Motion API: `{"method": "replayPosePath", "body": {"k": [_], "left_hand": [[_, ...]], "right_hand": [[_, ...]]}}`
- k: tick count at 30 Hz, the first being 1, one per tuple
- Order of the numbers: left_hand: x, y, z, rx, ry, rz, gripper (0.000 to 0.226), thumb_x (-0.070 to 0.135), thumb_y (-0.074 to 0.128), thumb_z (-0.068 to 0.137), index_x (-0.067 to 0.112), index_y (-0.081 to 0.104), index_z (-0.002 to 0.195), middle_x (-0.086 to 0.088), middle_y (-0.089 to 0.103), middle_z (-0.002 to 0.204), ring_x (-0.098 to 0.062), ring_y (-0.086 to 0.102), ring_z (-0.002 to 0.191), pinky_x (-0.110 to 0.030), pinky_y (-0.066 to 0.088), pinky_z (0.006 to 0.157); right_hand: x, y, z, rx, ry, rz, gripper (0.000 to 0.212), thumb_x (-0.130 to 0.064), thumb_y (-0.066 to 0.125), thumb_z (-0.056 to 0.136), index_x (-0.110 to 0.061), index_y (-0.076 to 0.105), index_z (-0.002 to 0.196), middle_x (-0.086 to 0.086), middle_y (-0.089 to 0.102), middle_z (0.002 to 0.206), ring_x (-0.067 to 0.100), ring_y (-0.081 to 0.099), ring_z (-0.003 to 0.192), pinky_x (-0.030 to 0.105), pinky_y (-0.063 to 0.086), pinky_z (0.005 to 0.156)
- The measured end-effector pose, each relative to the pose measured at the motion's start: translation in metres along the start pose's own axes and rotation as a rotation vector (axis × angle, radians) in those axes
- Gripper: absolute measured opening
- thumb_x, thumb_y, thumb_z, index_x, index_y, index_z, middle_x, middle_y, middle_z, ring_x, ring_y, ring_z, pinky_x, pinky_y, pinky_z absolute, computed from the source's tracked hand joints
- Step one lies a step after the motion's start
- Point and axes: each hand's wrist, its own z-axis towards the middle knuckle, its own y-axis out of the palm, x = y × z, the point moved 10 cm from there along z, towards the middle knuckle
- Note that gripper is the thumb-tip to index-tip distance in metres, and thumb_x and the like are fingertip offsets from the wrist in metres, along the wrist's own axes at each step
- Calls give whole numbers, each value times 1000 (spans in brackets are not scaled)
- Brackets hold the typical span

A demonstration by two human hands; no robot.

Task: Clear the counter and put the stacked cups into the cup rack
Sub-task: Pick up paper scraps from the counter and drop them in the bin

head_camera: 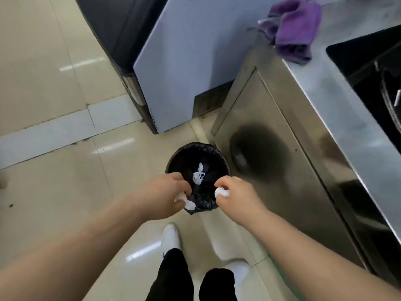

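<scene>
Both hands over a small round trash bin (173, 157) on the floor, lined with a black bag (204, 205). Left hand (167, 192) has fingers curled around a crumpled white tissue (186, 203), held at the near-left rim of the bin. Right hand (234, 192) is clenched on a second white tissue wad (221, 192), at the near-right rim. The two hands are near each other but apart. One more crumpled white paper (198, 175) lies inside the bin on the black bag.

Bin stands on beige floor tiles (54, 105), just beside a stainless steel cabinet front (282, 137) to its right. Steel desk (338, 101) top runs along the right edge; a purple cloth (293, 31) lies bunched on its far end. A dark sink basin (368, 61) is set into the desk at far right; contents too dark to tell. Far center stands a light blue-grey appliance (180, 61), with a darker unit (112, 29) to its left.

Near bottom: person's black trousers (173, 279) and white shoes (171, 237), left foot forward toward the bin.

Stacked cups and cup rack are out of view.
</scene>
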Motion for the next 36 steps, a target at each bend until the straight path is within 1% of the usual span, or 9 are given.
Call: {"method": "replayPosePath", "body": {"k": [5,9,15,21,23,25,27,30,36], "left_hand": [[-56,83,44,-9,-74,-81,31,32,59,90,31,61,120,7,54,120,-17,60,100,-27,47,82],[-93,132,79,-3,-120,-114,30,30,60,88,30,62,117,5,56,115,-20,61,99,-31,49,85],[-127,173,128,-47,-89,12,35,31,57,89,31,57,123,4,53,118,-22,59,103,-34,50,84],[-164,192,187,-56,-93,55,36,30,56,91,29,54,127,1,51,120,-22,58,103,-34,49,85],[-166,198,204,-44,-98,14,36,29,57,90,28,55,126,0,51,118,-21,57,103,-33,48,87],[-170,209,220,-47,-98,9,36,28,58,90,28,55,126,1,51,117,-20,57,103,-31,47,88],[-177,222,233,-80,-99,42,37,28,57,91,28,54,128,1,50,118,-20,57,103,-28,46,86],[-186,238,251,-115,-115,82,40,27,56,91,27,53,130,0,50,121,-22,57,105,-31,48,86],[-196,249,272,-125,-143,96,39,34,60,89,26,55,127,-2,50,118,-24,57,104,-35,50,87]], "right_hand": [[59,85,47,-20,136,112,30,-22,50,86,-29,64,111,-4,60,111,16,58,99,32,50,86],[94,129,78,-15,187,167,30,-24,51,87,-32,61,114,-7,61,110,15,60,97,28,50,83],[113,155,129,13,121,192,33,-24,55,88,-34,56,119,-12,60,112,13,60,100,29,51,83],[119,178,200,5,44,139,37,-21,59,87,-29,56,123,-8,58,116,9,53,100,19,38,80],[126,189,218,5,54,159,34,-23,60,87,-27,58,121,-7,60,111,10,56,96,18,40,76],[139,199,233,5,92,195,32,-23,62,87,-26,59,119,-11,60,102,5,56,85,12,40,64],[151,210,245,-11,122,202,33,-22,63,87,-26,58,119,-9,60,104,4,55,82,11,39,59],[166,219,261,-14,150,141,36,-22,63,86,-24,58,122,-1,59,118,16,59,95,22,45,71],[183,232,277,-52,174,67,40,-18,61,86,-20,57,126,5,60,122,24,60,104,31,53,87]]}}
